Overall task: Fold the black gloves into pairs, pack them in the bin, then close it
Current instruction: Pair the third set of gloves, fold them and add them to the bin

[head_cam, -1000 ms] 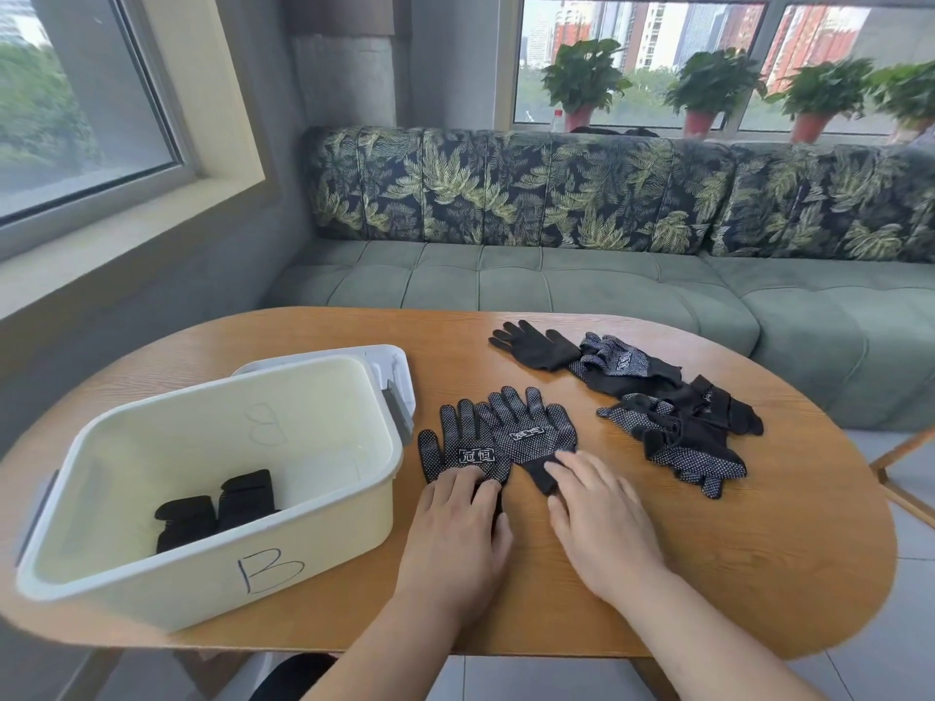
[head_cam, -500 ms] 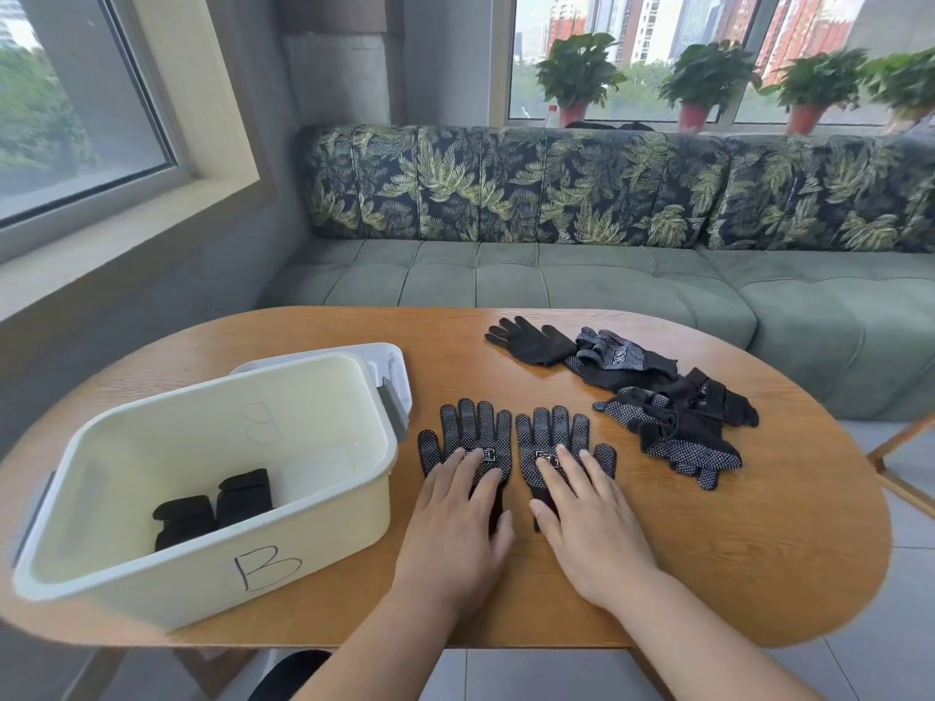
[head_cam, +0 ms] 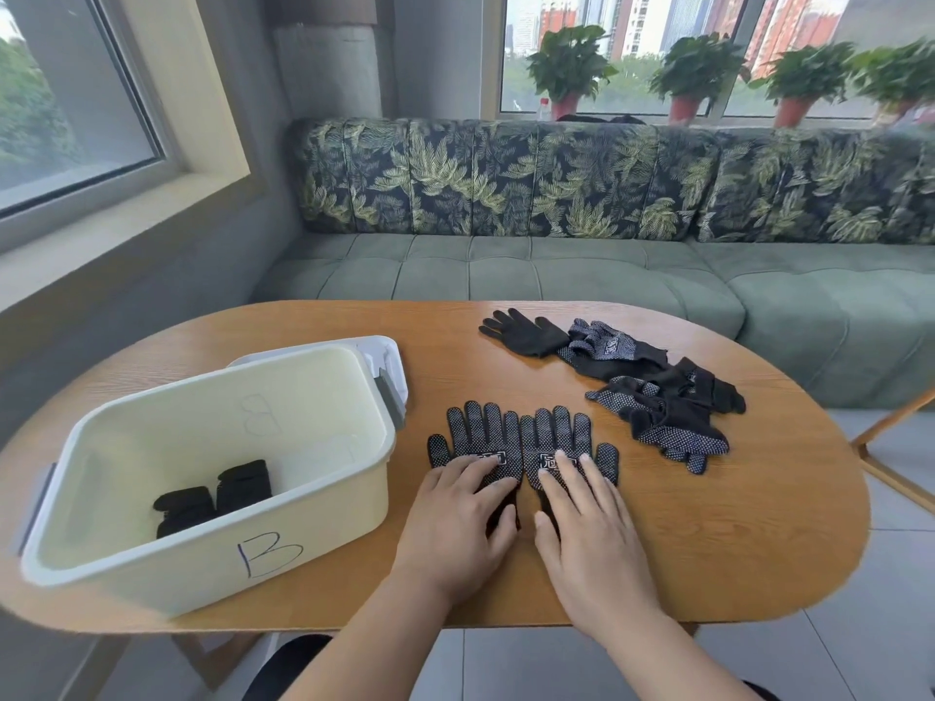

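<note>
- The left hand (head_cam: pixel 458 518) lay flat, fingers straight and loosely spread, pressing on the palm and cuff of the left glove (head_cam: pixel 480 437); it gripped nothing.
- The right hand (head_cam: pixel 589 528) lay the same way on the right glove (head_cam: pixel 561 440), fingers straight, nothing pinched.
- Both gloves lay dotted side up near the middle of the table (head_cam: pixel 733 538), side by side and touching, their fingers pointing to the far side.
- A loose heap of gloves (head_cam: pixel 657 402) lay farther off to the right, apart from the flattened two.
- The open bin (head_cam: pixel 152 574), marked "B", stood at the left with two folded pairs (head_cam: pixel 212 495) on its floor.
- Its lid (head_cam: pixel 387 354) lay at the bin's far right corner, partly hidden behind it.
</note>
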